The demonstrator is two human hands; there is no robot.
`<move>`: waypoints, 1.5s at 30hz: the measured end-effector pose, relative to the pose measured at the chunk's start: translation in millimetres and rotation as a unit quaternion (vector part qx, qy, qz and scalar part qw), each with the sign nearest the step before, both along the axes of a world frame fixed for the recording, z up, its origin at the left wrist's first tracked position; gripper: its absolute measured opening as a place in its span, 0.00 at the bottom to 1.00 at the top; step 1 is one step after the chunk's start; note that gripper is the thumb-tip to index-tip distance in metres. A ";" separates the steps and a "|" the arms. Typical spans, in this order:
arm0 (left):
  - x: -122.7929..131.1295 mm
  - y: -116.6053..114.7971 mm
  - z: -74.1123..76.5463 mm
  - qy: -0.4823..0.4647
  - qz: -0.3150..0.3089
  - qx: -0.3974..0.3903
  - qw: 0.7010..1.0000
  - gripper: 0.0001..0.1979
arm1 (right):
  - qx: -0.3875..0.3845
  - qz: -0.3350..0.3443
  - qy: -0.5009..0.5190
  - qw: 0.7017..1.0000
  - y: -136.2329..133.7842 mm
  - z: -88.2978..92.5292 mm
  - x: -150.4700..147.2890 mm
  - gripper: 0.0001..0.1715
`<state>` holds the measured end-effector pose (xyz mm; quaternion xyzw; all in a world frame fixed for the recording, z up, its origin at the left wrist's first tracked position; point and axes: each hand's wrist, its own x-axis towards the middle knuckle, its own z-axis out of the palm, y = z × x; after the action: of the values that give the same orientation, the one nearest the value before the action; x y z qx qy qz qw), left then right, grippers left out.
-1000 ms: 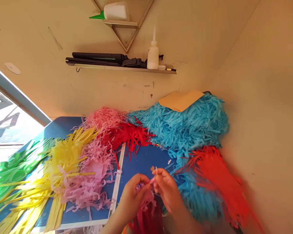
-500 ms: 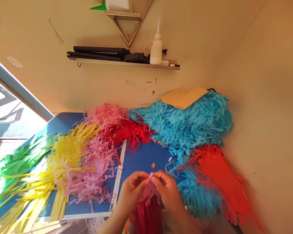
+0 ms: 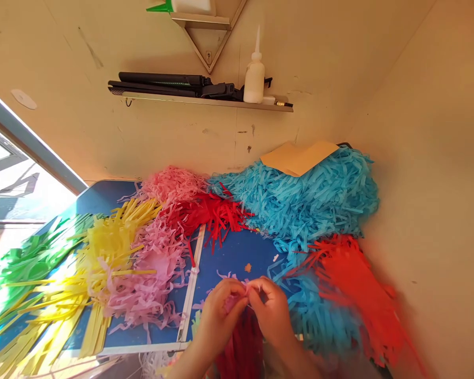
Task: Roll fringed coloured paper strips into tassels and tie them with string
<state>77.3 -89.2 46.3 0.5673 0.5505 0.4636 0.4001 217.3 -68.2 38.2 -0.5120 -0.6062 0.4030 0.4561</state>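
Note:
My left hand [image 3: 219, 310] and my right hand [image 3: 272, 310] meet fingertip to fingertip over the table's front edge. Both are closed in a pinch on a pink tissue-paper fringe [image 3: 231, 302]. Its curled strips stick out behind and to the left of my left hand, while the pinched part is mostly covered by my fingers. Dark red paper fringe [image 3: 243, 345] hangs below, between my wrists. Pale green and yellow strips show beside my left wrist. A small orange-brown scrap [image 3: 247, 267] lies on the blue table [image 3: 229, 258], just beyond my fingertips.
Lilac [image 3: 154, 284], yellow [image 3: 108, 242] and green fringes [image 3: 35, 258] spread leftward. Red [image 3: 217, 213] and salmon-pink fringes [image 3: 174, 184] lie behind; blue [image 3: 308, 200] and orange-red ones [image 3: 363, 295] fill the right. A wall shelf [image 3: 205, 100] carries a glue bottle [image 3: 254, 79].
The pink fringe's strips, earlier hanging below my fingers, now show behind and left of my left hand. The pink tip that stuck up between my fingertips is now covered. Both hands stay together.

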 end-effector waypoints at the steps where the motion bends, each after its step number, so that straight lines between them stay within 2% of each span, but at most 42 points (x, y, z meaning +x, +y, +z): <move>1: -0.8 0.4 0.0 0.000 -0.005 -0.018 1.000 0.03 | -0.010 0.005 0.009 1.000 1.2 -0.8 1.3 0.11; 3: -4.1 2.4 0.8 -0.028 -0.010 -0.055 0.998 0.04 | -0.048 0.024 0.052 0.997 4.2 -1.5 5.6 0.11; 5: -9.0 5.5 2.0 -0.123 -0.009 -0.104 0.987 0.07 | -0.088 0.053 0.097 0.990 5.9 0.1 11.1 0.16; 7: -13.7 8.9 2.7 -0.267 -0.012 -0.180 0.947 0.11 | -0.112 0.097 0.109 0.983 4.7 4.3 15.7 0.20; 9: -16.2 11.8 2.4 -0.385 -0.020 -0.253 0.888 0.16 | -0.120 0.125 0.082 0.981 1.4 9.6 17.7 0.21; 10: -16.4 12.9 1.8 -0.421 -0.021 -0.276 0.864 0.18 | -0.121 0.125 0.064 0.983 -0.3 12.0 17.7 0.21; 12: -15.1 14.2 0.5 -0.460 -0.015 -0.291 0.839 0.18 | -0.121 0.111 0.035 0.986 -2.2 15.2 16.4 0.19; 18: -8.4 11.6 -0.8 -0.471 -0.050 -0.284 0.834 0.14 | -0.115 0.128 -0.009 0.985 0.9 13.3 14.6 0.19; 21: -7.9 9.9 0.5 -0.462 -0.040 -0.273 0.843 0.15 | -0.116 0.124 -0.039 0.985 1.9 12.3 14.6 0.20; 27: -7.8 9.5 5.1 -0.405 -0.045 -0.248 0.879 0.16 | -0.145 0.123 -0.023 0.981 1.0 14.9 11.5 0.21; 29: -7.3 9.4 6.3 -0.356 -0.055 -0.231 0.904 0.16 | -0.138 0.128 -0.023 0.982 0.4 15.0 12.5 0.22; 32: -7.1 8.1 9.0 -0.226 -0.068 -0.177 0.955 0.13 | -0.121 0.146 -0.016 0.982 -0.8 13.8 17.5 0.17; 35: -6.8 4.1 12.9 -0.029 -0.070 -0.114 0.991 0.09 | -0.116 0.166 -0.008 0.979 -2.5 11.6 19.5 0.16; 38: -3.8 -0.7 15.1 0.118 -0.042 -0.091 0.988 0.03 | -0.093 0.160 -0.024 0.982 -3.4 8.4 13.0 0.17; 41: 0.7 -2.7 15.7 0.184 -0.019 -0.092 0.978 0.03 | -0.078 0.134 0.004 0.988 0.7 7.5 11.2 0.19; 43: 0.3 -2.4 19.6 0.213 -0.043 -0.077 0.973 0.03 | -0.087 0.088 0.096 0.988 9.2 12.1 26.4 0.18; 45: -5.9 -1.7 30.2 0.240 -0.085 -0.051 0.966 0.03 | -0.097 0.029 0.225 0.969 21.7 22.1 59.0 0.19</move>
<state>71.4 -90.9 76.5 0.6854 0.6034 0.2494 0.3224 276.3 -46.5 60.2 -0.4324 -0.4608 0.5776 0.5168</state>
